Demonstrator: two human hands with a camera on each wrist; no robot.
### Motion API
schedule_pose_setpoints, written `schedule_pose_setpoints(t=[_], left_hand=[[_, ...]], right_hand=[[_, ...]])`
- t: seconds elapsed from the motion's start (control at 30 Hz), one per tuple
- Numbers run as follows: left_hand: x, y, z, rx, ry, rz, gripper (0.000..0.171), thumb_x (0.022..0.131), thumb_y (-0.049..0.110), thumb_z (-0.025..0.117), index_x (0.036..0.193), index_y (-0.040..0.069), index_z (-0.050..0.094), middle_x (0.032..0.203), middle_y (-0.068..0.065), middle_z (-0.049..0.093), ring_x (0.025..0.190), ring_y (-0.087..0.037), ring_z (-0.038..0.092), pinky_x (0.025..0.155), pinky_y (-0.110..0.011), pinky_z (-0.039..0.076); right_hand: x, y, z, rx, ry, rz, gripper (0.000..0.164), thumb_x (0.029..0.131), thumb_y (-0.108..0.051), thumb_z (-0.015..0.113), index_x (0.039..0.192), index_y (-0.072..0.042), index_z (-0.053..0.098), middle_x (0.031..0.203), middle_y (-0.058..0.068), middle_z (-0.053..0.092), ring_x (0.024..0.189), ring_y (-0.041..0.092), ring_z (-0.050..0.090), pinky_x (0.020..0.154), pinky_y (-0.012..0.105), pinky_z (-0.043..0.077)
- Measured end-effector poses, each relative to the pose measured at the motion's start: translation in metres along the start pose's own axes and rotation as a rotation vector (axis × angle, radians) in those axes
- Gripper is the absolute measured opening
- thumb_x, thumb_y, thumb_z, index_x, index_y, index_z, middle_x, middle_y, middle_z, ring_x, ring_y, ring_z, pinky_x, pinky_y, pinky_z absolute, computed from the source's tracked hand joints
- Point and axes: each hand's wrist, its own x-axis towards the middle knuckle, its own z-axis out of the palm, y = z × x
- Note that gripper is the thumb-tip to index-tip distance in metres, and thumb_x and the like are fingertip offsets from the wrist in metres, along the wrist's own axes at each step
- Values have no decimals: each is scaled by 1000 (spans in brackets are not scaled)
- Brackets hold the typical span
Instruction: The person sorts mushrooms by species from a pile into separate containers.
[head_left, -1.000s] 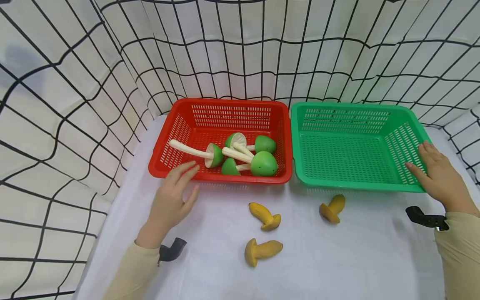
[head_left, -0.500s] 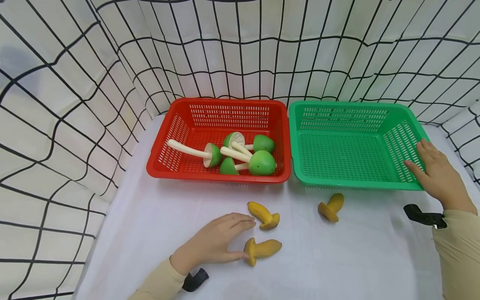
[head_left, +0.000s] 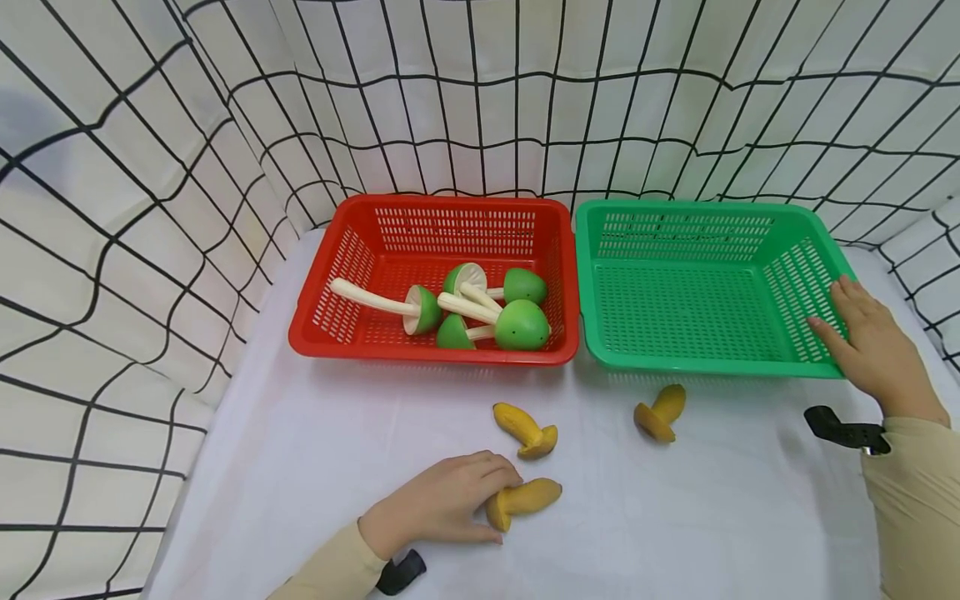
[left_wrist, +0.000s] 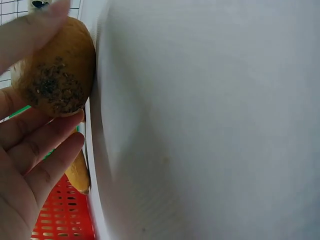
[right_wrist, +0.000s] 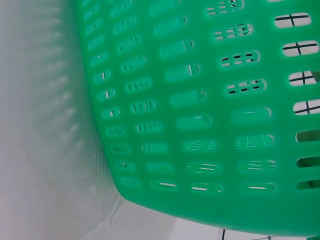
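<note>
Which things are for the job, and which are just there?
Likely job things:
yellow mushroom at the left hand
two more yellow mushrooms
green basket, right hand at its rim
red basket
green mushrooms

Probably just there:
black grid
white cloth

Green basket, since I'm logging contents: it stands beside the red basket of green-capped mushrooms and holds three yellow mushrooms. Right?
Not quite: the head view shows the three yellow mushrooms on the white cloth, not in the green basket, which does stand beside the red basket of green-capped mushrooms.
</note>
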Motion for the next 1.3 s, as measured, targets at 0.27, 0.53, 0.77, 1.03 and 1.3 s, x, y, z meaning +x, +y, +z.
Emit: schedule_pose_setpoints(t=[0.27, 0.53, 0.77, 1.03, 1.3], left_hand=[[4, -1, 2, 49, 29, 38, 45, 76, 31, 78, 113, 12, 59, 111, 4, 60, 104, -7, 54, 101, -19, 37], [8, 0, -1, 75, 47, 59, 45, 78, 30, 77, 116, 12, 61, 118, 3, 61, 113, -9, 53, 101, -20, 37], [12, 1, -6, 89, 92, 103, 46, 78, 30, 77, 117, 10, 61, 118, 0, 62, 114, -10, 53, 102, -21, 37], [20, 4, -14, 69, 116, 124, 47, 78, 29, 77, 117, 9, 61, 118, -1, 62, 114, -11, 54, 99, -21, 39], [34, 0, -30, 100, 201, 152, 47, 75, 22, 79, 117, 7, 62, 120, -2, 61, 114, -12, 54, 100, -20, 38]], right_hand=[[-1, -1, 0, 3, 8, -1, 69, 102, -42, 25, 146, 9, 10, 153, 26, 5, 142, 36, -1, 112, 53, 2], [-1, -3, 0, 14, 12, 8, 68, 102, -41, 25, 145, 9, 11, 152, 26, 5, 142, 37, 0, 112, 53, 2], [-2, -3, 0, 15, 21, 0, 68, 102, -40, 25, 145, 10, 12, 152, 27, 6, 142, 37, 0, 113, 51, 2], [-1, -2, -1, 22, 18, -9, 66, 102, -37, 26, 145, 11, 12, 152, 27, 7, 142, 37, 1, 113, 50, 2], [-2, -2, -1, 23, 18, -5, 62, 102, -32, 29, 145, 11, 12, 152, 27, 8, 142, 36, 1, 113, 50, 2]])
